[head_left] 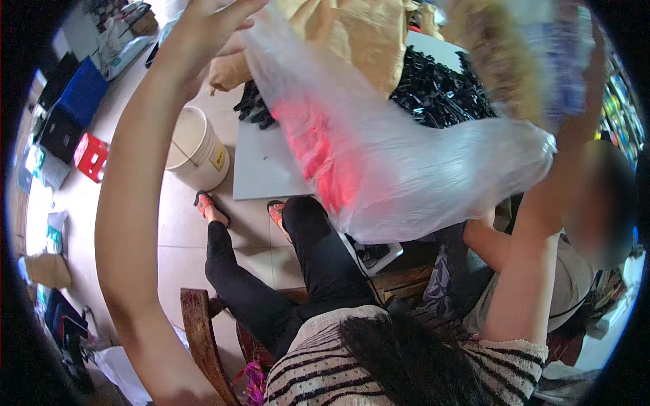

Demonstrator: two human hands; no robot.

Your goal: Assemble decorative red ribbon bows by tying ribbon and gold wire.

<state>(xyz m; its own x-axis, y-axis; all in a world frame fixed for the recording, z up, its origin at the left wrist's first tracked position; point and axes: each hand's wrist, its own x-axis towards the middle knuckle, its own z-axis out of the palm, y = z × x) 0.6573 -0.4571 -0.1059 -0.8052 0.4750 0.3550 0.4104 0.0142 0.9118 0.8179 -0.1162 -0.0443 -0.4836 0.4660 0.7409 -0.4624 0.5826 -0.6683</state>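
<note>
The bucket (199,150), left of centre, bears a yellow label (219,158) on its side; its print is too small to read. In the upper right, a blurred thing (506,57) shows yellow-brown, with purple, blue and white patches beside it; any writing there is lost in the smear. The packets (620,101) at the far right edge are bright, but their print is unreadable too.

The bag (433,176), clear plastic with bright red contents (315,152) in its left part, stretches from the top centre down to the right of centre. The left hand (220,30) is at its upper end, fingers spread and touching the plastic; I cannot tell whether they grip it. The right arm (518,291) rises past the bag's right end into the blur, so its hand's state cannot be told.

The bag hangs in front of the table (265,169) and hides much of it. Behind it, at top centre, are a brown sack (338,37) and black parts (440,91). A co-worker (575,287) sits at the right; a wooden chair (200,331) shows at bottom left, with a red box (91,157) and blue bin (82,88) in the upper left.
</note>
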